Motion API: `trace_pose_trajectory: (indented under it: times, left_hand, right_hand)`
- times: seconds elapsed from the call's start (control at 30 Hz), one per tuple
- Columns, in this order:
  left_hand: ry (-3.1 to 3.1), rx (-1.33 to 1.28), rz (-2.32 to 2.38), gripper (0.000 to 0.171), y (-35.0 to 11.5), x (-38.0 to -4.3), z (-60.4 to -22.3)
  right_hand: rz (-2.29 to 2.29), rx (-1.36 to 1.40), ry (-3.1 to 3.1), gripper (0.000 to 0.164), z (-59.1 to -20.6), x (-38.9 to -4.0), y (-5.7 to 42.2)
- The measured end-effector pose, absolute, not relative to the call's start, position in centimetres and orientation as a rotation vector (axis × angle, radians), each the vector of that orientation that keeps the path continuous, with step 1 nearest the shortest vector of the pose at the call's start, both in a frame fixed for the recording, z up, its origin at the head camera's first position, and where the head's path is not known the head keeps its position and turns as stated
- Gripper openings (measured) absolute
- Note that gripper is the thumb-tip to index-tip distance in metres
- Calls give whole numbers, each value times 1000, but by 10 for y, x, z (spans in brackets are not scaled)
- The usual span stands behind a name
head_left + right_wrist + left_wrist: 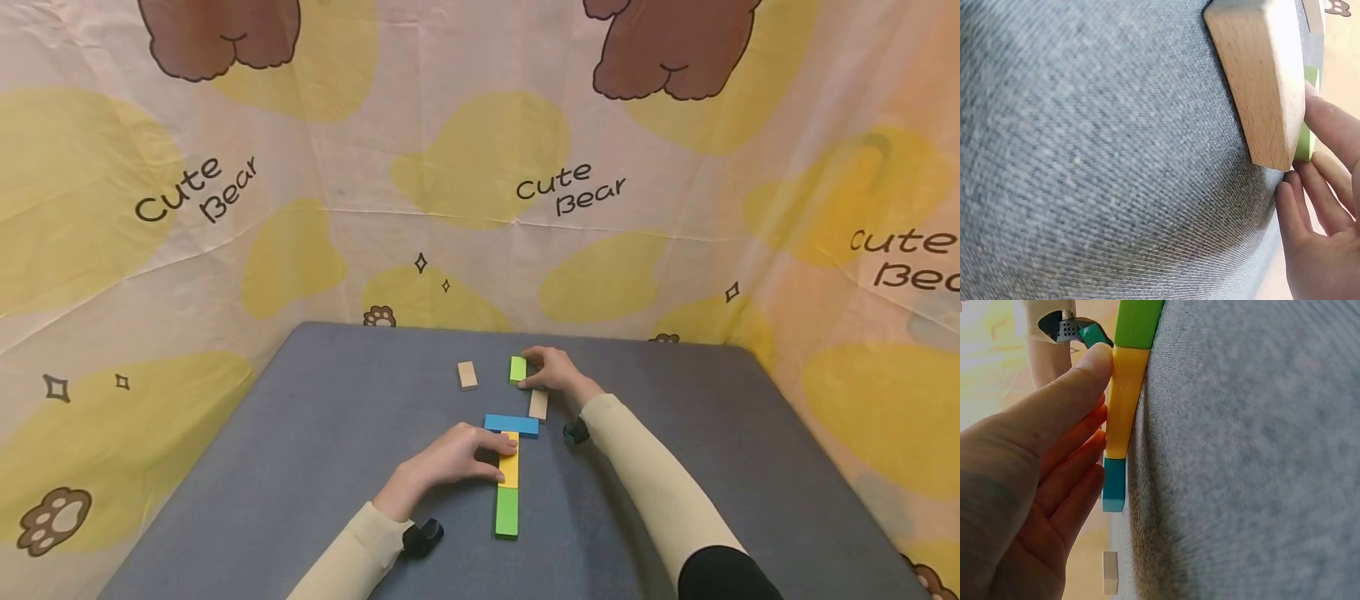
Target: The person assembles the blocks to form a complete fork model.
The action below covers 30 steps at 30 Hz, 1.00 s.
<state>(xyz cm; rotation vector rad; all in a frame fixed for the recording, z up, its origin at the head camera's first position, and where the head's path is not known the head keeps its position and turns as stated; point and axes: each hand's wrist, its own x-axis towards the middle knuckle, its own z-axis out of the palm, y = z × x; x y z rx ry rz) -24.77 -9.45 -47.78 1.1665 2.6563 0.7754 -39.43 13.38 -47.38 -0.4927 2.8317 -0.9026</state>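
My left hand (450, 454) rests its thumb and fingertips on a yellow block (509, 467). In the left wrist view the fingers of that hand (1047, 444) lie fairly straight along the yellow block's (1125, 400) face. A green block (507, 512) adjoins its near end, and a blue block (512, 426) lies crosswise at its far end. Farther back, my right hand (555, 369) pinches a light green block (517, 369) between thumb and finger. The right wrist view shows this green block (1305, 144) partly hidden behind a plain wooden block (1263, 87).
One plain wooden block (538, 405) lies just below my right hand, near the blue block. Another wooden block (467, 375) is to the left of the light green one. The grey table (300, 467) meets a printed cloth wall (465, 275) at the back and sides.
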Motion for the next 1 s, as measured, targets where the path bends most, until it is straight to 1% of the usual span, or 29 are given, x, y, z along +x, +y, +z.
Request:
trace_pose_trajectory:
  times: [0.73,1.0]
  left_hand:
    - [2650,1197,777,46,-96,-249,-480]
    - [2640,1163,787,46,-96,-248,-478]
  right_hand:
    - [-929,-461,2843,67,-473,-389,131]
    - [-925,-473,2866,66,-474,-390,130]
